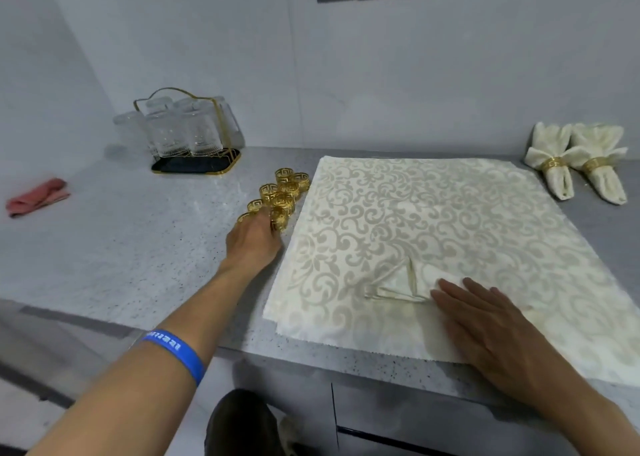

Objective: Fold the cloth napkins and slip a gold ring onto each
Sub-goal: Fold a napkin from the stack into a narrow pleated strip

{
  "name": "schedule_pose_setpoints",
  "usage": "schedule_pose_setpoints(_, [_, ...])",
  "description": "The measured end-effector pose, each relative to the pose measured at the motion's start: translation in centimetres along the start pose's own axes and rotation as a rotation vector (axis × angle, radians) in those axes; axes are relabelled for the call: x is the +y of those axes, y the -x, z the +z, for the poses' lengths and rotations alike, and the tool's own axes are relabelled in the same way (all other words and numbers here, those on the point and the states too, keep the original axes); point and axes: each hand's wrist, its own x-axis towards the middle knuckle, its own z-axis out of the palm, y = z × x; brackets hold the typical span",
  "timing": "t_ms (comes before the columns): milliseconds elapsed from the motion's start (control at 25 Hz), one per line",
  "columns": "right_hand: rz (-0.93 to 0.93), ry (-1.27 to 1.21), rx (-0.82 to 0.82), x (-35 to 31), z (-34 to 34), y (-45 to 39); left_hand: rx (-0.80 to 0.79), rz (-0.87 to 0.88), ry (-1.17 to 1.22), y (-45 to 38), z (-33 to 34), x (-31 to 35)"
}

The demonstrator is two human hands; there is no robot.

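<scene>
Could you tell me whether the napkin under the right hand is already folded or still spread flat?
Folded: the folded napkin is a narrow strip with a triangular end, pressed by the right hand on the spread napkin.

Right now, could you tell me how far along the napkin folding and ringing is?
Done: two ringed napkins lie at the counter's far right. In hand: the right hand presses flat on a folded napkin atop the spread napkins, while the left hand reaches the loose gold rings; its grip is hidden. Left: ringing this one, then the cloths beneath.

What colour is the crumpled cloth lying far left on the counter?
The crumpled cloth is pinkish red, seen in the head view.
</scene>
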Motion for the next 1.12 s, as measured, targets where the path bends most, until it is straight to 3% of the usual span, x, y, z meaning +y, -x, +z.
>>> schedule_pose_setpoints(200, [0.004, 0.017, -0.011, 0.1, 0.0, 0.2, 0.076, 0.103, -0.042, -0.4, -0.1, -1.2])
schedule_pose_setpoints(280, [-0.021, 0.019, 0.011, 0.1, 0.1, 0.2, 0.155, 0.158, 0.065, 0.4, -0.9, 0.2])
schedule_pose_setpoints(360, [-0.001, -0.017, -0.009, -0.1, 0.0, 0.2, 0.19, 0.35, 0.23, 2.9, -1.8, 4.6])
schedule_pose_setpoints(480, [-0.021, -0.022, -0.02, -0.3, -0.2, -0.1, -0.007, 0.721, 0.34, 8.6, -1.4, 13.3])
schedule_pose_setpoints(560, [-0.116, -0.007, 0.027, -0.6, -0.7, -0.1, -0.095, 0.847, 0.3, 11.0, 0.0, 17.1])
schedule_pose_setpoints(640, [-0.129, -0.123, 0.122, -1.0, -1.0, 0.0, -0.09, 0.85, 0.261, 11.3, 1.5, 18.1])
schedule_pose_setpoints(760, [0.142, -0.49, 0.399, -1.4, -1.6, -0.1, -0.05, 0.868, 0.177, 10.6, 2.7, 17.5])
schedule_pose_setpoints(880, [0.111, -0.23, 0.397, -1.2, -1.9, -1.0, -0.008, 0.924, 0.212, 10.6, 3.1, 17.5])
schedule_pose_setpoints(960, [0.087, -0.075, 0.377, -0.4, -1.7, -1.6, -0.112, 0.874, 0.301, 10.6, 2.5, 17.3])
schedule_pose_setpoints(1040, [0.162, -0.158, 0.388, 0.1, -1.8, -1.9, -0.255, 0.798, 0.348, 10.4, 1.9, 16.5])
schedule_pose_setpoints(1120, [0.239, -0.288, 0.414, 0.5, -1.7, -1.7, -0.265, 0.83, 0.206, 9.9, 1.9, 16.1])
